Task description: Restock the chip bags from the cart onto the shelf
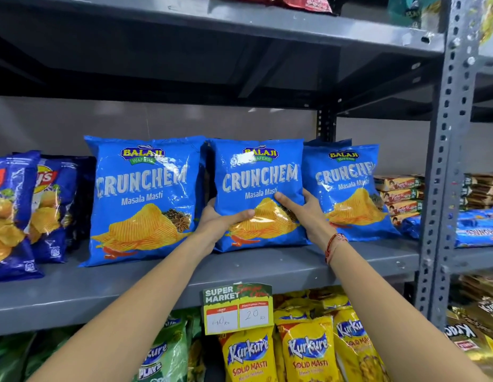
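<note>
Three blue Crunchem chip bags stand upright on the grey middle shelf (267,268). The middle bag (257,172) is held from both sides. My left hand (222,219) grips its lower left edge with the thumb across the front. My right hand (303,208) grips its lower right edge, fingers on the front. The bag's bottom rests on or just above the shelf. The left bag (140,199) and the right bag (347,188) stand free beside it. The cart is out of view.
Blue Lay's bags (16,213) stand at the far left. Biscuit packs (399,197) are stacked right of the bags, by the perforated upright (446,161). A price tag (238,308) hangs from the shelf edge. Yellow Kurkure bags (306,354) and green bags (162,357) fill the shelf below.
</note>
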A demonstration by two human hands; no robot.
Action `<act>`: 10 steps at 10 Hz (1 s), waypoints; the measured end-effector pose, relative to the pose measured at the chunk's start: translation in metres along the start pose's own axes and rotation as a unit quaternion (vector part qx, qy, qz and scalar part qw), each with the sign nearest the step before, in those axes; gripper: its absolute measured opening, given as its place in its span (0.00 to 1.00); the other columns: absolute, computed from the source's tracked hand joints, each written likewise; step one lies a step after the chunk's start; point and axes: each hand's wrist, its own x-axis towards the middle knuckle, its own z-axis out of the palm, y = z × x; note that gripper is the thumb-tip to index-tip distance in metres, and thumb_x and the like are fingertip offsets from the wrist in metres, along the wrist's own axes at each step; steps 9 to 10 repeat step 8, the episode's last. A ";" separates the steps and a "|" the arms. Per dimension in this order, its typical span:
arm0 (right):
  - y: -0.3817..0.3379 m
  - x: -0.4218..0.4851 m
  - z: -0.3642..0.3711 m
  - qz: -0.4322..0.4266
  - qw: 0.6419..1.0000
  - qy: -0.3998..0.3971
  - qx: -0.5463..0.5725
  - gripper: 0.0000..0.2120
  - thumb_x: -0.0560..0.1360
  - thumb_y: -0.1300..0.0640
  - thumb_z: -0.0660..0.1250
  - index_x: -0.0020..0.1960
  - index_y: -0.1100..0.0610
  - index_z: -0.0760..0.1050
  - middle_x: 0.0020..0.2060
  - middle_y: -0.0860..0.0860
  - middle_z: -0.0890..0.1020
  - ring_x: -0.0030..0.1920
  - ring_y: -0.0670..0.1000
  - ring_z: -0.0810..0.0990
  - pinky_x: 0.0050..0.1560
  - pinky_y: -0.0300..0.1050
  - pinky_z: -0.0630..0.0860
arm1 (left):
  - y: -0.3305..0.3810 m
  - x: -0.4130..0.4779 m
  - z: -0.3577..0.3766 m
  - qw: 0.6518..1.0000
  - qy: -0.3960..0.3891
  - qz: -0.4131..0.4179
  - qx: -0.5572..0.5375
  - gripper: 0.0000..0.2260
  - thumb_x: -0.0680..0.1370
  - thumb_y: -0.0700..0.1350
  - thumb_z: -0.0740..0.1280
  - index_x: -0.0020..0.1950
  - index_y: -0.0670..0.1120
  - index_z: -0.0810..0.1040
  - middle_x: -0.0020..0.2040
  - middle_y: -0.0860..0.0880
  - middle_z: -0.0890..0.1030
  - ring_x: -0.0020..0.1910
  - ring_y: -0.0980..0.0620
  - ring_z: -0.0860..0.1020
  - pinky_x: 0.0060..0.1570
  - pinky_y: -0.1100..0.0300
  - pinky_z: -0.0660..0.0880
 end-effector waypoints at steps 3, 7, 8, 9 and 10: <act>0.001 -0.023 -0.001 -0.026 0.992 0.087 -0.091 0.38 0.65 0.46 0.76 0.70 0.58 0.66 0.65 0.52 0.74 0.66 0.49 0.72 0.58 0.39 0.71 | -0.003 -0.016 0.005 0.998 0.051 -0.028 0.036 0.28 0.62 0.52 0.78 0.58 0.49 0.71 0.56 0.50 0.79 0.51 0.51 0.78 0.43 0.62 0.75; -0.022 -0.079 0.006 -0.102 0.962 0.146 -0.206 0.38 0.68 0.42 0.71 0.71 0.58 0.63 0.68 0.55 0.72 0.67 0.53 0.71 0.66 0.50 0.69 | 0.005 -0.064 0.008 0.975 0.069 0.040 0.208 0.43 0.71 0.56 0.69 0.76 0.46 0.47 0.77 0.46 0.54 0.75 0.46 0.55 0.70 0.49 0.58; -0.047 -0.095 -0.001 -0.151 0.958 0.189 -0.156 0.34 0.68 0.42 0.71 0.68 0.55 0.68 0.63 0.51 0.75 0.62 0.49 0.74 0.60 0.45 0.71 | 0.008 -0.082 0.003 0.964 0.065 0.119 0.228 0.42 0.72 0.59 0.67 0.76 0.51 0.45 0.78 0.51 0.51 0.75 0.52 0.54 0.68 0.57 0.56; -0.047 -0.095 -0.001 -0.151 0.958 0.189 -0.156 0.34 0.68 0.42 0.71 0.68 0.55 0.68 0.63 0.51 0.75 0.62 0.49 0.74 0.60 0.45 0.71 | 0.008 -0.082 0.003 0.964 0.065 0.119 0.228 0.42 0.72 0.59 0.67 0.76 0.51 0.45 0.78 0.51 0.51 0.75 0.52 0.54 0.68 0.57 0.56; -0.047 -0.095 -0.001 -0.151 0.958 0.189 -0.156 0.34 0.68 0.42 0.71 0.68 0.55 0.68 0.63 0.51 0.75 0.62 0.49 0.74 0.60 0.45 0.71 | 0.008 -0.082 0.003 0.964 0.065 0.119 0.228 0.42 0.72 0.59 0.67 0.76 0.51 0.45 0.78 0.51 0.51 0.75 0.52 0.54 0.68 0.57 0.56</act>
